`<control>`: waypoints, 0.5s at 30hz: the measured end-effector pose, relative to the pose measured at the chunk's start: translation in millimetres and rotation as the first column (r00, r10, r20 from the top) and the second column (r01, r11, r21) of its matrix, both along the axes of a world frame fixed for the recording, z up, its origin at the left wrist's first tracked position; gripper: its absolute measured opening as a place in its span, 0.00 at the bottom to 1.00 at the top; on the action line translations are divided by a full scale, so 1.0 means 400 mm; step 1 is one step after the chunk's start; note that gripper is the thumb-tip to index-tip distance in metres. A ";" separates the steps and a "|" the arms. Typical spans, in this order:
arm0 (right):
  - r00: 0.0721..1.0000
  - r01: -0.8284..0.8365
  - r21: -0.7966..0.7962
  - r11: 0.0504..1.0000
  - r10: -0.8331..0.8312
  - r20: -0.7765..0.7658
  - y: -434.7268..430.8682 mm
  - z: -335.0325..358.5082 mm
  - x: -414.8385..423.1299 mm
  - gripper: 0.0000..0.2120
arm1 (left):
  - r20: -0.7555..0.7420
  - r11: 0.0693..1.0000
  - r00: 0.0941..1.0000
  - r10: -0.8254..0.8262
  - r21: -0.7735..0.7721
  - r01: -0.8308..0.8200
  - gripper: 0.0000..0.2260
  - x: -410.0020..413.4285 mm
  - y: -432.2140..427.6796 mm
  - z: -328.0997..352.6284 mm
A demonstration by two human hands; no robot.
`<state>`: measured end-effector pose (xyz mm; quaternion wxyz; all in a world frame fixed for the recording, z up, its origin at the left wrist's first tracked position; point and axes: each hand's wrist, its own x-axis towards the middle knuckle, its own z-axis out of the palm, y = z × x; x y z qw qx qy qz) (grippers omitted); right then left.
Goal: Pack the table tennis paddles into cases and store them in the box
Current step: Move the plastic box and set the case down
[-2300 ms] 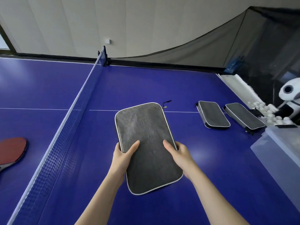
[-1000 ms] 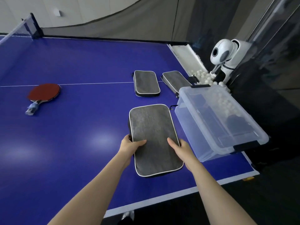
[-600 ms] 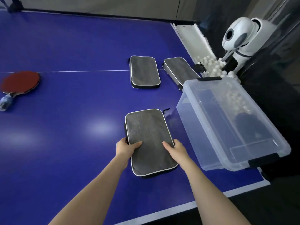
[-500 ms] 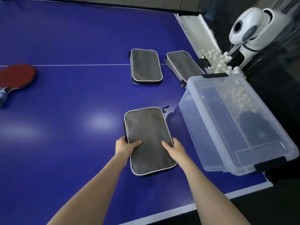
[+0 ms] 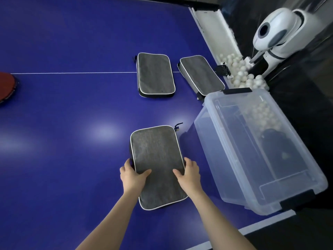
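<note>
Grey case (image 5: 158,165) sits on the blue surface (image 5: 72,141), left hand (image 5: 132,177) and right hand (image 5: 189,175) clamped on its near sides, long axis pointing away; clear box (image 5: 225,177) waits just right, nearer the right hand

Single head-worn wide-angle view, looking forward and steeply down from above the near edge of the blue table (image 5: 63,123), close over the forearms, taking in the table's near right corner, its right edge and the dark floor beyond, edges bowed by the lens
</note>
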<state>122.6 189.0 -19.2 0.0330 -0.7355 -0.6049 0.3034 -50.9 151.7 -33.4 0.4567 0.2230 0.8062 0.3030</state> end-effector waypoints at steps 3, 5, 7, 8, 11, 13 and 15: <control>0.996 -0.083 0.134 0.987 0.086 -0.016 0.020 0.037 -0.011 0.26 | -0.168 0.999 0.986 0.004 0.040 0.003 0.41 0.014 0.019 0.033; 0.988 -0.118 0.210 0.971 0.136 -0.073 0.043 0.070 -0.013 0.24 | -0.255 0.991 0.967 0.024 0.136 0.011 0.38 0.026 0.036 0.063; 0.973 -0.140 0.282 0.949 0.185 -0.139 0.069 0.109 -0.007 0.22 | -0.232 0.974 0.972 0.038 0.225 0.016 0.33 0.043 0.057 0.093; 0.964 -0.141 0.309 0.940 0.202 -0.174 0.082 0.129 0.001 0.21 | -0.192 0.966 0.981 0.040 0.257 0.011 0.31 0.055 0.068 0.109; 0.940 -0.113 0.354 0.928 0.216 -0.266 0.117 0.192 0.039 0.16 | -0.050 0.949 0.998 0.036 0.314 -0.019 0.25 0.106 0.101 0.155; 0.921 -0.095 0.386 0.918 0.228 -0.315 0.139 0.234 0.074 0.14 | 0.059 0.951 0.998 0.008 0.308 -0.026 0.24 0.153 0.117 0.183; 0.899 -0.083 0.421 0.903 0.250 -0.359 0.165 0.281 0.122 0.13 | 0.173 0.959 0.984 -0.033 0.283 -0.018 0.23 0.210 0.128 0.207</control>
